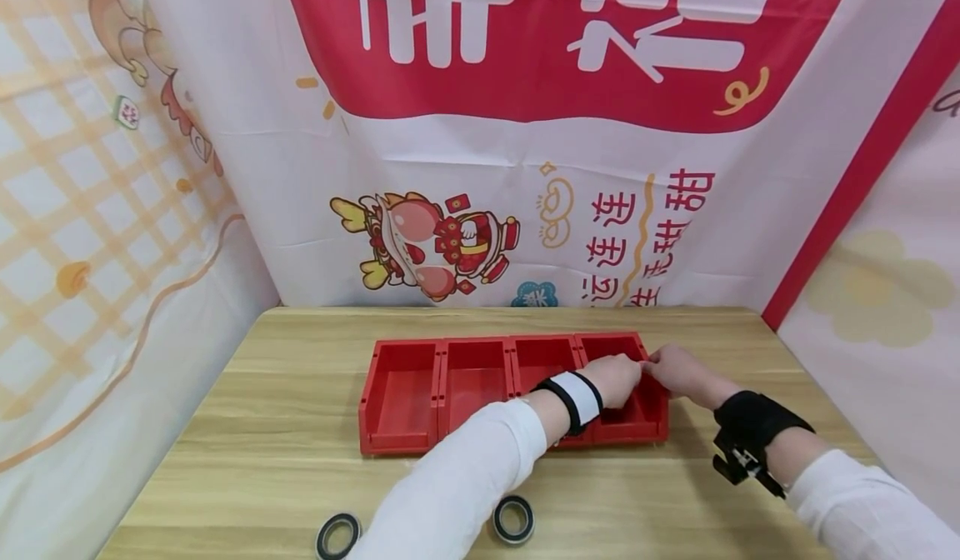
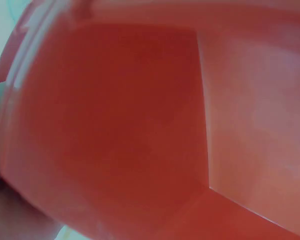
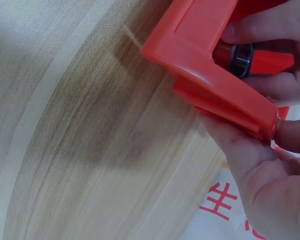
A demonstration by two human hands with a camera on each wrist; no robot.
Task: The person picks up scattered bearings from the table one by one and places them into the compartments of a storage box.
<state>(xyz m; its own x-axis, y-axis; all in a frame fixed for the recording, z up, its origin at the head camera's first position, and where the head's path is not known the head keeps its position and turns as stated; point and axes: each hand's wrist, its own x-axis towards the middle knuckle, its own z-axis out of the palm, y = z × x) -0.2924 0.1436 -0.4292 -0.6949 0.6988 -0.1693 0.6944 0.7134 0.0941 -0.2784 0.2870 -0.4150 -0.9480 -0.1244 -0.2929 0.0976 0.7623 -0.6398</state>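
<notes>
My left hand (image 1: 611, 378) reaches over the rightmost red bin (image 1: 633, 431), its fingers curled. In the right wrist view its fingertips close around a small red piece with a glossy black ring (image 3: 242, 60); much of this piece is hidden by the fingers and the bin wall, and I cannot tell its kind. My right hand (image 1: 686, 375) grips the bin's right wall at the rim, with thumb and fingers on either side of it. The two hands nearly meet at that rim. Red plastic walls of the bin (image 2: 115, 110) fill the left wrist view.
Three more red bins join on to the left, among them the leftmost bin (image 1: 401, 443). On the wooden table (image 1: 247, 427) in front lie two bearings, one at the left (image 1: 337, 535), another bearing (image 1: 513, 519) beside the left sleeve. A printed cloth (image 1: 480, 152) hangs behind.
</notes>
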